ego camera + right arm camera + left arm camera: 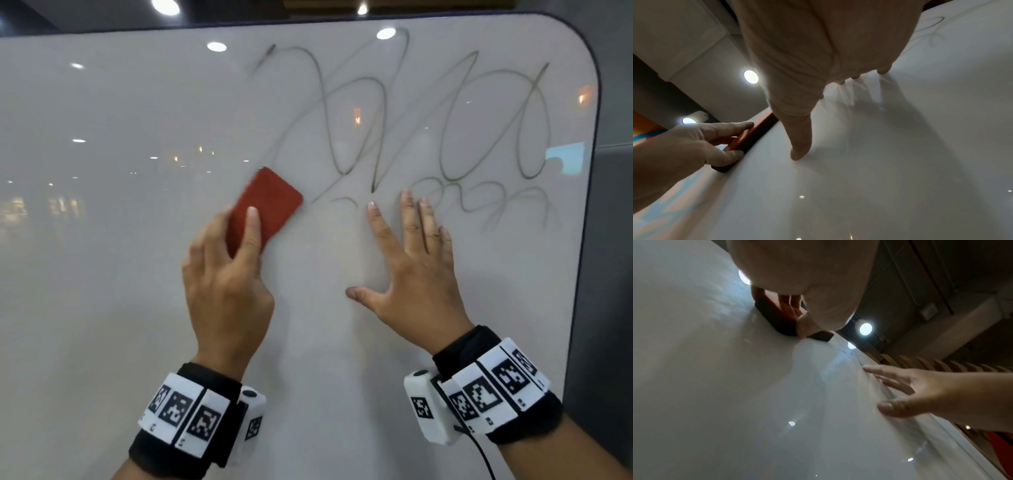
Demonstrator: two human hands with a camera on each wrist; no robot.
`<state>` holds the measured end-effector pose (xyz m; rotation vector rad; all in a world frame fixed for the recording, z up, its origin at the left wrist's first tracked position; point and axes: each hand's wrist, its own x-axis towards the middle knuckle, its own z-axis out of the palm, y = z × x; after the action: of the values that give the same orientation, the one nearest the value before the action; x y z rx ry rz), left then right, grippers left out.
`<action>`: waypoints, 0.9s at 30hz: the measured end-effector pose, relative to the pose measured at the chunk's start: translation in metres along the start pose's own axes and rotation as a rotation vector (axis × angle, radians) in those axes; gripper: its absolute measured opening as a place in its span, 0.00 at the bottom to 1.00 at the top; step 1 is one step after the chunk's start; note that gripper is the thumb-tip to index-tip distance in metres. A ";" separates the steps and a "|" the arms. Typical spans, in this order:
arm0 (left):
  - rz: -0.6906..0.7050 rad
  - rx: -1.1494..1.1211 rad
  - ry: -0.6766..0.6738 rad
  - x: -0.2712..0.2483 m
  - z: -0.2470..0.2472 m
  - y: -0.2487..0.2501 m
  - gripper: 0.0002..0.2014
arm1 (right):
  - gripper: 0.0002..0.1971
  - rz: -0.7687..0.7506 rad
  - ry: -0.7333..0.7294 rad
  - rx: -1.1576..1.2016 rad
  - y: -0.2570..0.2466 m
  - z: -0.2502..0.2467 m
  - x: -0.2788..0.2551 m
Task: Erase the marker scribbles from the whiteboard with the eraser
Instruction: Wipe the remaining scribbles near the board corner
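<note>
Grey marker scribbles [411, 123] loop across the upper right of the whiteboard [120, 240]. A red eraser [263, 209] lies flat against the board, just left of the lowest scribble strokes. My left hand [227, 274] grips the eraser from below, index finger along its back; the eraser [777, 316] shows dark-edged under the palm in the left wrist view, and beside my left hand [701, 141] in the right wrist view. My right hand [411, 260] presses flat on the board with fingers spread, fingertips just below the scribbles, holding nothing.
The board's rounded right edge [594, 137] stands close to my right hand, with a grey wall [613, 274] beyond it. Ceiling lights reflect on the glossy surface [216, 46]. Bare board stretches left of and below the hands.
</note>
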<state>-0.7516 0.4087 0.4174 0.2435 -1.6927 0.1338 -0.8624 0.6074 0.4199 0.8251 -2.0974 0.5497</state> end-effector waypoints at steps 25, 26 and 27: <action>-0.023 0.046 -0.018 0.032 0.005 0.019 0.34 | 0.58 0.018 -0.037 -0.014 0.002 0.008 -0.001; 0.043 0.042 -0.038 0.027 0.006 0.024 0.33 | 0.59 0.017 -0.032 -0.012 0.002 0.008 -0.002; 0.129 0.039 -0.071 0.021 0.008 0.030 0.33 | 0.59 0.017 -0.027 -0.009 0.001 0.008 -0.002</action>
<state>-0.7691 0.4340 0.4383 0.1693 -1.7777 0.2566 -0.8668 0.6040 0.4134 0.8140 -2.1322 0.5404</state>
